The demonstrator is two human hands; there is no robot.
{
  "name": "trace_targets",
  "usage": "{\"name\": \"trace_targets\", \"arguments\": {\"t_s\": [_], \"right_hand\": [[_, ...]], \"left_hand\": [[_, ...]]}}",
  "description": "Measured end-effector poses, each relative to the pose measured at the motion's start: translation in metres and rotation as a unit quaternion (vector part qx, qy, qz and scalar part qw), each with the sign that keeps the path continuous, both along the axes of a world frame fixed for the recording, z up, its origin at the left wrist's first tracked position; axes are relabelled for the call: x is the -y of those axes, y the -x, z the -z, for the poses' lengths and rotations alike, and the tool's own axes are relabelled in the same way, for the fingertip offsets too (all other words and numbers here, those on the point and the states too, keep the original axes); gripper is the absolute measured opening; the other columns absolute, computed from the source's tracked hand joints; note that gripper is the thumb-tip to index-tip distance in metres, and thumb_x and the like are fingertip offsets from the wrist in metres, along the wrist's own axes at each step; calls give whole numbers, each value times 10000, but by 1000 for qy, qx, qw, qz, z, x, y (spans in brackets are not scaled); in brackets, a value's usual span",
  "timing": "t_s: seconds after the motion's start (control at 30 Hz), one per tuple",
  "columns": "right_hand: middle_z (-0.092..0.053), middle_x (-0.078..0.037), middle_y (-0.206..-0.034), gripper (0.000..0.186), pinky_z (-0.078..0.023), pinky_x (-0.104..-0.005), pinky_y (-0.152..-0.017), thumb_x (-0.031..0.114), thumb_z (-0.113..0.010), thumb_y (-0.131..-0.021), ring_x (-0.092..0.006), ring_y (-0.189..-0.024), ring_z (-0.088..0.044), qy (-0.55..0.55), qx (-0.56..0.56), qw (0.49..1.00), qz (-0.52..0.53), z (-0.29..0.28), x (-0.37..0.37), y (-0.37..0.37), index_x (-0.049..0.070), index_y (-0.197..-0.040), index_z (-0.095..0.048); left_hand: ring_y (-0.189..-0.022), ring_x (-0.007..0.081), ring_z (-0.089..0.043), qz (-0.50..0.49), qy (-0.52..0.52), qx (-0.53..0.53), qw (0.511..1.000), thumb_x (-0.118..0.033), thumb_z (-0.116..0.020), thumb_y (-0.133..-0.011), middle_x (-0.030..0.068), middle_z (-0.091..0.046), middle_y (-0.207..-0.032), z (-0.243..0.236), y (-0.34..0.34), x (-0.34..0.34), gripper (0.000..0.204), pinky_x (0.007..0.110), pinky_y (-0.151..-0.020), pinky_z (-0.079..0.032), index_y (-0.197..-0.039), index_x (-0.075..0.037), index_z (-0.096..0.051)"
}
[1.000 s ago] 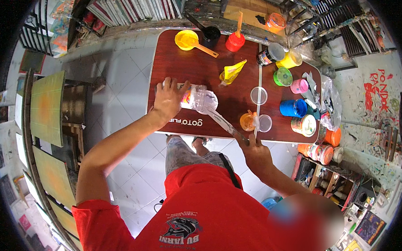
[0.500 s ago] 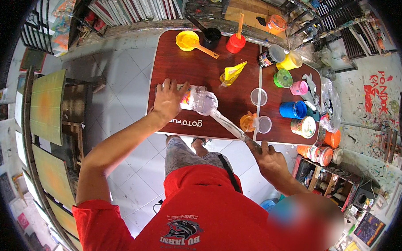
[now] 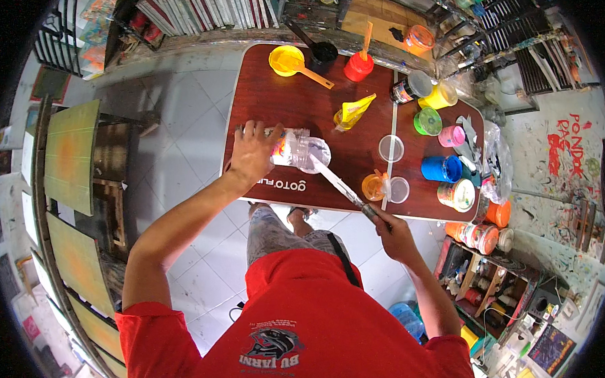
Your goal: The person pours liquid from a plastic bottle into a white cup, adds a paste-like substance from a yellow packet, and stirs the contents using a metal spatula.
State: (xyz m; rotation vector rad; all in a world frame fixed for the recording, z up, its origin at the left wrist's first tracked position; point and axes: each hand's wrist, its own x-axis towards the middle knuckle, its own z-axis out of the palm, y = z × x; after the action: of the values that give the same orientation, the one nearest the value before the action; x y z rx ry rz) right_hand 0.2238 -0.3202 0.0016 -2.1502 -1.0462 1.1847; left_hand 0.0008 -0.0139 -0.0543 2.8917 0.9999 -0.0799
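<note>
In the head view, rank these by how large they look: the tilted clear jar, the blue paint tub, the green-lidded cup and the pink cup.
1. The clear jar, held tilted by the left hand.
2. The blue paint tub.
3. The green-lidded cup and the pink cup look near alike; fisheye bending makes ranking them unsure.

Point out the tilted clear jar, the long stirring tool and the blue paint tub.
clear jar (image 3: 300,151), head view, on its side wall
stirring tool (image 3: 335,182), head view, mid-blade
blue paint tub (image 3: 440,169), head view, on its blue side
</note>
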Motion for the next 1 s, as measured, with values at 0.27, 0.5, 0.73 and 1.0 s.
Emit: {"name": "trace_targets", "arguments": {"t_s": [0.27,0.5,0.73,1.0], "right_hand": [[-525,29,-667,413,-329,-203,-395,338,-518,-1029,-39,-467,-415,87,-241,939,231,58,23,10,83,-1344,-595],[-531,29,-648,417,-333,-217,-381,356,-522,-1022,-38,-438,-411,149,-266,916,261,55,52,3,111,-1350,-606],[-508,31,-623,311,-268,-209,-359,332,-517,-1034,-26,-417,-357,135,-229,928,263,29,57,8,60,-1080,-661],[-518,28,-604,394,-337,-238,-395,328,-503,-1018,-51,-437,-422,139,-202,937,249,-7,52,11,52,-1246,-666]], "left_hand": [[-1178,312,-489,6,-14,-9,1000,-189,-824,-617,129,-559,-1213,0,2,0,844,462,-950,-446,-1400,-190,-508],[-1170,318,-504,7,-17,1,1000,-195,-827,-637,130,-568,-1175,2,1,0,793,508,-976,-443,-1371,-191,-526],[-1171,313,-493,7,-14,-10,1000,-218,-839,-609,131,-562,-1203,1,2,0,855,483,-953,-454,-1398,-190,-510],[-1161,311,-502,-2,-13,-7,1000,-251,-883,-586,128,-559,-1177,3,5,0,896,487,-956,-452,-1394,-191,-500]]}}
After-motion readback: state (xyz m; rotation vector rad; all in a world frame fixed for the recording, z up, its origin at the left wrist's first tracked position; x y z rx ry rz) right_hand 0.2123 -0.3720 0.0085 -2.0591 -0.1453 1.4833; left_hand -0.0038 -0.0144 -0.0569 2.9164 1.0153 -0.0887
